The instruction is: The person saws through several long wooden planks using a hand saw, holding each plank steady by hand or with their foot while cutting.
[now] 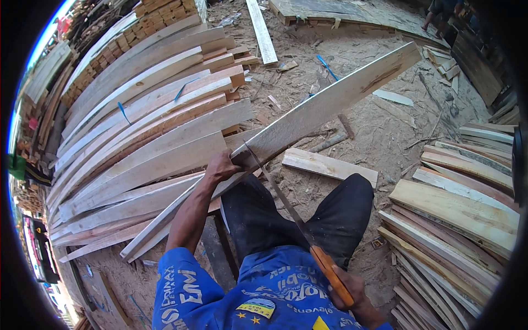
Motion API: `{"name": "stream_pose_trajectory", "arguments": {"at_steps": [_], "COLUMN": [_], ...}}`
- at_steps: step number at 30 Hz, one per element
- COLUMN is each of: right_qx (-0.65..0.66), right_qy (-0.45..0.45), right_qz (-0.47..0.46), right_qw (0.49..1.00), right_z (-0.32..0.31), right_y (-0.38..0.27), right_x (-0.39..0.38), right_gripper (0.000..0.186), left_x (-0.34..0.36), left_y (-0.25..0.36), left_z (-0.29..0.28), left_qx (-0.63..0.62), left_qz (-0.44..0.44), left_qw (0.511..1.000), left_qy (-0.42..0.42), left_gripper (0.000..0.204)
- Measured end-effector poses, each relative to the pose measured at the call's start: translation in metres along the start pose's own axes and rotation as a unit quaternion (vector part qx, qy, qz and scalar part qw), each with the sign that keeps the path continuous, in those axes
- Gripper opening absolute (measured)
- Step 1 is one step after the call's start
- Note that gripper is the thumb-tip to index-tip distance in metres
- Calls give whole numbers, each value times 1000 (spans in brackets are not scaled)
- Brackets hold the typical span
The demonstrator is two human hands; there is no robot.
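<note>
From where I stand, the plank (330, 104) lies slantwise across the front of the seated person's knees, its far end jutting out over the littered ground (396, 140) with nothing touching its tip. The left hand (221, 166) is clamped on the plank's near edge, its fingers partly hidden, right beside the handsaw (302, 226). The saw's narrow end meets the plank just right of those knuckles, so there is very little room between blade and hand. The right hand (352, 290) is curled round the wooden handle, low by the person's blue shirt (269, 297), and the blade slopes down to it between the two dark-trousered knees.

On the left, the stacked boards (165, 124) come close against the left forearm, their uneven ends pointing toward the plank. The right-hand pile (451, 220) stands off from the right knee, leaving a strip of ground between. A short offcut (330, 166) lies just past the knees, below the plank's overhang.
</note>
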State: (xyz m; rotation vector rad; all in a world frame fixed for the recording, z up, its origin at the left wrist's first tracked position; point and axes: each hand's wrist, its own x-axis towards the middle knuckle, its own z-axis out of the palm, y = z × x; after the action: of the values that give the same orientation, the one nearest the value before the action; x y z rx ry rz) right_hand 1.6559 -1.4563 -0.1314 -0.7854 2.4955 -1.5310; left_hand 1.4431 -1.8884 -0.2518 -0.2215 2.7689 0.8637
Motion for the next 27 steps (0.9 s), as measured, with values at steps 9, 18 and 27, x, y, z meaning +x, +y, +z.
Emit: {"name": "stream_pose_trajectory", "arguments": {"at_steps": [9, 18, 27], "right_qx": [29, -44, 25], "right_qy": [48, 15, 37], "right_qz": [-59, -14, -54], "right_qw": [997, 999, 998], "right_z": [91, -5, 88], "right_y": [53, 3, 43], "right_x": [168, -31, 165], "right_gripper": [61, 49, 59], "left_x": [-10, -17, -6], "left_y": [30, 27, 9], "left_z": [-2, -5, -7], "left_qx": [44, -27, -36], "left_qz": [-17, 58, 53], "left_qw": [999, 997, 998], "left_qy": [12, -44, 10], "left_gripper": [63, 62, 69]}}
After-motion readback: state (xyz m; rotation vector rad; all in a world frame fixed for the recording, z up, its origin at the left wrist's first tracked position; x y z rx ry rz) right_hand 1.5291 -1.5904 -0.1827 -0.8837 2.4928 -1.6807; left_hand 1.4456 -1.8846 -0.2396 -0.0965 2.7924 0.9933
